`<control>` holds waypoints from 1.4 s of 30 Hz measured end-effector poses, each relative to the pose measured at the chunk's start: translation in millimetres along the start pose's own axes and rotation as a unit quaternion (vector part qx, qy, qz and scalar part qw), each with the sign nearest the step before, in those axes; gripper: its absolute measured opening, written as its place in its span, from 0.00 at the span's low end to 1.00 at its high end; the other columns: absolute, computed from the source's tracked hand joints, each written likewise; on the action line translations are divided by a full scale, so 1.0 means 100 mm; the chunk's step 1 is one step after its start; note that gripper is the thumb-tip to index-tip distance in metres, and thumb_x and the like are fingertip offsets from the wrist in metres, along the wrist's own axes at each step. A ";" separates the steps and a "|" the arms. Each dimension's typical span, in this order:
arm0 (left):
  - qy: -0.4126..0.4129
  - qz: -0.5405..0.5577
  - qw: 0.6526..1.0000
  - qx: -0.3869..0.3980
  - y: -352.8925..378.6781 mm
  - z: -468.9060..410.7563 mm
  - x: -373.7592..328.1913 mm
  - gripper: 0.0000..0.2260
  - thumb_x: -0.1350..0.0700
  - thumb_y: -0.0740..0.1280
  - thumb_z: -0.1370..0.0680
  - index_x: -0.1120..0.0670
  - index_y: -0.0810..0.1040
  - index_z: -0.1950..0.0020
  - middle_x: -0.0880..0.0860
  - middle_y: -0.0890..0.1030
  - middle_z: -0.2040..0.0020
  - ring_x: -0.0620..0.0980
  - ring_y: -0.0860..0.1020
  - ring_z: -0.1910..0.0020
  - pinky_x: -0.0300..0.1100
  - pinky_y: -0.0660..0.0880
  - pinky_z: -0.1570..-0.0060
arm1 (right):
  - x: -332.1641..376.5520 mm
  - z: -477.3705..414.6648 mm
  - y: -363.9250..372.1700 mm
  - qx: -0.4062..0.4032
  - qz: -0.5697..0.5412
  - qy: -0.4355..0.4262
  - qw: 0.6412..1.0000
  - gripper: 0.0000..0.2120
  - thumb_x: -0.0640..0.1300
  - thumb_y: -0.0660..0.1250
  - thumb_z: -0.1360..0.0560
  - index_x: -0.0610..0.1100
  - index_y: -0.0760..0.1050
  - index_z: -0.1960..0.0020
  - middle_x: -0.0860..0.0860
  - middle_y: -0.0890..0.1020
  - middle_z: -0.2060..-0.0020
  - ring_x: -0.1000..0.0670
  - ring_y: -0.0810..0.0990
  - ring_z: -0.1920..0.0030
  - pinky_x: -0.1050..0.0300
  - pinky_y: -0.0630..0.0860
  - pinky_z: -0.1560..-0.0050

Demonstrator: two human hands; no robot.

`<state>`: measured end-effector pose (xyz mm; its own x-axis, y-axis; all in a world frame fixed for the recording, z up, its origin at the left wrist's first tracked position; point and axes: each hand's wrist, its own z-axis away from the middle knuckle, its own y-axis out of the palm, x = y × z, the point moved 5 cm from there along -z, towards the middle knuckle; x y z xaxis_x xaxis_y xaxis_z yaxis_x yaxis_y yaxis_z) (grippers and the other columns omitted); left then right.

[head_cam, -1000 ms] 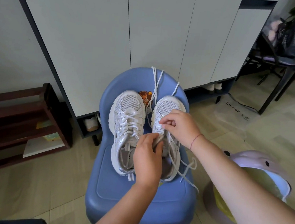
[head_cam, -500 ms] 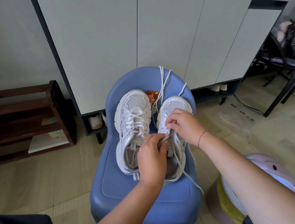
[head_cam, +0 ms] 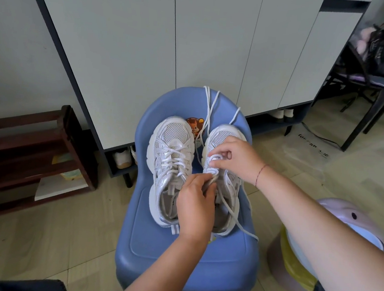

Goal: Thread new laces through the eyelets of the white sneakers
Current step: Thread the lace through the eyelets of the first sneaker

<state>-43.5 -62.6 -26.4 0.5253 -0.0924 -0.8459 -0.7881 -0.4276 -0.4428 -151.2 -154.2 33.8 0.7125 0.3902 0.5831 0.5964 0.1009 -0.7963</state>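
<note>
Two white sneakers sit side by side, toes pointing away, on the seat of a blue plastic chair [head_cam: 187,255]. The chair stands on a tiled floor [head_cam: 41,237].

The laced sneaker [head_cam: 172,148] is on the left, with its laces criss-crossed up the front. No hand touches it.

The second sneaker [head_cam: 225,133] is just to its right, and both hands work on it. The left hand [head_cam: 195,205] reaches in from below. Its fingers are curled and its thumb and forefinger pinch the upper part of this sneaker near the tongue. The exact hold is partly hidden.

The right hand [head_cam: 236,158] comes from the right and lies over the front of the same sneaker. Its thumb and fingers pinch a loop of the white lace [head_cam: 208,110]. A red string bracelet [head_cam: 261,173] circles that wrist.

Loose ends of the lace run up between the two toes and over the chair back. Another strand trails off the seat's right edge.

A cartoon sticker [head_cam: 193,124] shows on the chair back between the toes.

Behind the chair is a white cabinet [head_cam: 125,48]. A wooden shoe rack [head_cam: 25,146] stands to the left. A lidded bin [head_cam: 341,216] sits at the right, lined with a yellow bag.
</note>
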 end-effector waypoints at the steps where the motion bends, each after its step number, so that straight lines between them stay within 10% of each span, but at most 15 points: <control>1: 0.001 0.001 1.000 0.000 0.00 0.00 0.00 0.09 0.59 0.68 0.23 0.52 0.82 0.44 0.42 0.80 0.51 0.39 0.75 0.55 0.24 0.68 0.55 | -0.01 -0.01 0.03 0.012 0.028 0.000 1.000 0.10 0.48 0.74 0.30 0.46 0.82 0.50 0.54 0.72 0.59 0.58 0.70 0.61 0.63 0.65 0.57; 6: -0.003 -0.002 1.000 0.004 -0.01 -0.01 0.00 0.09 0.58 0.68 0.23 0.51 0.81 0.44 0.42 0.80 0.51 0.39 0.75 0.54 0.25 0.68 0.55 | -0.04 -0.02 0.06 0.000 0.037 0.006 0.999 0.12 0.46 0.72 0.28 0.39 0.76 0.65 0.52 0.71 0.63 0.55 0.68 0.64 0.64 0.64 0.63; 11: -0.011 0.006 1.000 0.009 -0.01 0.00 0.00 0.09 0.58 0.68 0.23 0.52 0.81 0.44 0.42 0.80 0.51 0.39 0.76 0.54 0.26 0.69 0.54 | -0.29 0.08 -0.21 -0.188 -0.373 0.128 0.899 0.04 0.40 0.68 0.25 0.46 0.80 0.59 0.54 0.80 0.65 0.62 0.77 0.65 0.64 0.72 0.56; 16: -0.007 0.004 1.000 0.008 -0.01 0.00 -0.01 0.09 0.58 0.67 0.23 0.52 0.81 0.44 0.42 0.80 0.50 0.40 0.77 0.53 0.35 0.73 0.50 | -0.17 0.09 -0.08 -0.086 -0.136 0.090 0.983 0.11 0.48 0.73 0.30 0.40 0.79 0.59 0.52 0.74 0.62 0.56 0.71 0.64 0.62 0.69 0.59; 25: -0.004 -0.004 1.000 0.002 0.00 -0.01 -0.02 0.09 0.58 0.68 0.23 0.52 0.81 0.44 0.43 0.80 0.50 0.41 0.78 0.53 0.36 0.74 0.52 | -0.04 0.07 0.11 -0.026 0.027 0.069 0.997 0.09 0.47 0.73 0.29 0.42 0.78 0.62 0.51 0.71 0.55 0.51 0.73 0.57 0.61 0.65 0.60; 32: -0.009 0.006 1.000 0.004 -0.01 0.00 -0.02 0.09 0.57 0.68 0.23 0.52 0.81 0.44 0.43 0.80 0.50 0.41 0.77 0.52 0.35 0.74 0.49 | -0.19 0.14 -0.27 -0.185 -0.416 0.141 0.879 0.06 0.42 0.71 0.28 0.45 0.80 0.63 0.52 0.79 0.66 0.52 0.76 0.61 0.53 0.74 0.49; 42: -0.014 0.013 1.000 0.006 0.00 -0.01 0.00 0.09 0.57 0.69 0.23 0.52 0.81 0.44 0.43 0.81 0.50 0.41 0.78 0.52 0.40 0.76 0.48 | 0.07 0.11 -0.35 -0.205 0.016 -0.015 0.978 0.10 0.38 0.72 0.30 0.44 0.81 0.48 0.51 0.69 0.54 0.57 0.69 0.56 0.69 0.66 0.48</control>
<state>-43.2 -63.6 -25.8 0.4960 -0.0777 -0.8648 -0.8051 -0.4141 -0.4246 -171.1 -144.5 63.9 0.7250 0.4153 0.5494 0.6773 -0.2849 -0.6784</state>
